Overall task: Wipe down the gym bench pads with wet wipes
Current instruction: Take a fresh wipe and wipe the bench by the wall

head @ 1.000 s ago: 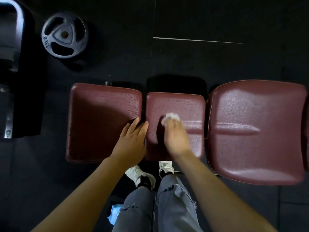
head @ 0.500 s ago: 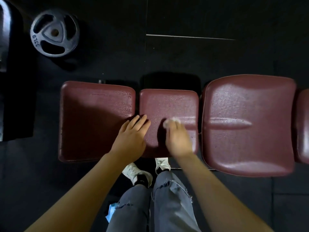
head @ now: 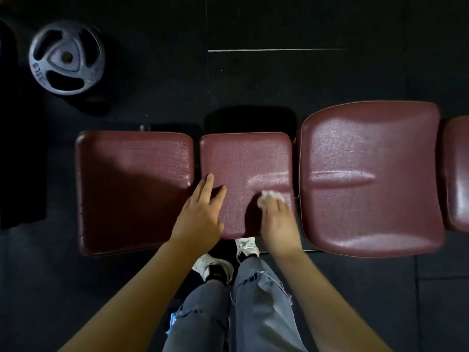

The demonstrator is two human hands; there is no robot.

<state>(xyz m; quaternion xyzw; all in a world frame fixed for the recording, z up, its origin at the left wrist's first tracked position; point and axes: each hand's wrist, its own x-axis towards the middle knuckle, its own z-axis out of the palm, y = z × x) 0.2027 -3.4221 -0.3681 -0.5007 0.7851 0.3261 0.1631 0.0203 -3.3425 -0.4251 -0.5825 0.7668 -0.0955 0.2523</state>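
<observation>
We count four maroon bench pads in a row, taking the small middle pad (head: 243, 161) as our mark: one wider pad (head: 132, 189) to its left, a large pad (head: 370, 179) to its right, and a fourth (head: 456, 174) cut off past that. Beyond the left pad lies one weight plate (head: 66, 58) on the floor. On the middle pad our left hand (head: 200, 214) rests flat with fingers straight at its left edge, while our right hand (head: 278, 222) presses one crumpled white wipe (head: 270, 195) under its fingers near the right edge.

Dim room, glare streaks on pads (head: 370, 179), dark shadow at left, wide-angle edge bending
</observation>
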